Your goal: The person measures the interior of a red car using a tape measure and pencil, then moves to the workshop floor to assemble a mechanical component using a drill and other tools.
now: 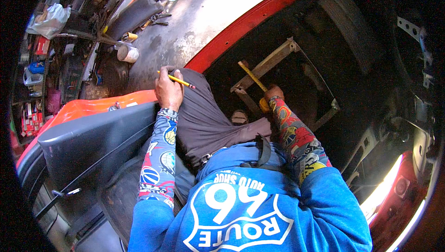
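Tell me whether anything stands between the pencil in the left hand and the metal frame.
Yes, as seen from above: the dark-trousered leg comes between the pencil, in the left hand, and the metal frame. Whether it actually blocks a straight path, I cannot tell from this single view.

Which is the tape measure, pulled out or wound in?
Pulled out: the tape measure shows its yellow blade sticking out from the right hand, crossing the metal frame in this view.

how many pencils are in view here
1: a yellow pencil held in the left hand. Others may be hidden among the shelf clutter at far left.
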Tool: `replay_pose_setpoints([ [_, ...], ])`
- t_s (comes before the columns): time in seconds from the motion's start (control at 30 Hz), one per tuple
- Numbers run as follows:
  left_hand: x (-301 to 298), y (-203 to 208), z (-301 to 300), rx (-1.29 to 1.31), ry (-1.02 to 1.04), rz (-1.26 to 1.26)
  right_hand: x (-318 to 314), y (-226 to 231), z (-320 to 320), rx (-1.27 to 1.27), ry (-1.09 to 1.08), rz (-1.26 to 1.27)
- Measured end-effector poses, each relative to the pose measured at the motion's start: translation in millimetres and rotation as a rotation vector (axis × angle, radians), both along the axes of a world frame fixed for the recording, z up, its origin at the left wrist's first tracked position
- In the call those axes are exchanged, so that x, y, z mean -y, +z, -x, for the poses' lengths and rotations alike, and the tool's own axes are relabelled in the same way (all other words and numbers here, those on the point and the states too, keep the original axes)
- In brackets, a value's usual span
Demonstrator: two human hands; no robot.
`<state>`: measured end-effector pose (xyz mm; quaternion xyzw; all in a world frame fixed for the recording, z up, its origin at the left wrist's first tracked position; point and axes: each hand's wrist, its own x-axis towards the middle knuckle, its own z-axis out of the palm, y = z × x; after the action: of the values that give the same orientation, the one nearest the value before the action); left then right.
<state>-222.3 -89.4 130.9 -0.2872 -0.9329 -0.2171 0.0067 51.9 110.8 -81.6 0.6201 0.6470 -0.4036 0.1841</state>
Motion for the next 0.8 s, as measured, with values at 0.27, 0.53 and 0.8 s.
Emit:
replay_pose_setpoints([
  [0.27, -4.6, 3.8, -4.6, -0.008, -0.025, 0.014, 0.0, -1.2, 3.3, 0.062, 0.14, 0.028],
  [0.53, -6.1, 0.9, -2.3, 0.014, -0.022, 0.002, 7.0, -4.1, -1.8, -0.014, 0.012, -0.097],
  [0.8, -4.7, -1.3, -0.8, 0.014, -0.006, 0.039, 6.8, -4.4, -3.4, -0.05, 0.063, -0.083],
])
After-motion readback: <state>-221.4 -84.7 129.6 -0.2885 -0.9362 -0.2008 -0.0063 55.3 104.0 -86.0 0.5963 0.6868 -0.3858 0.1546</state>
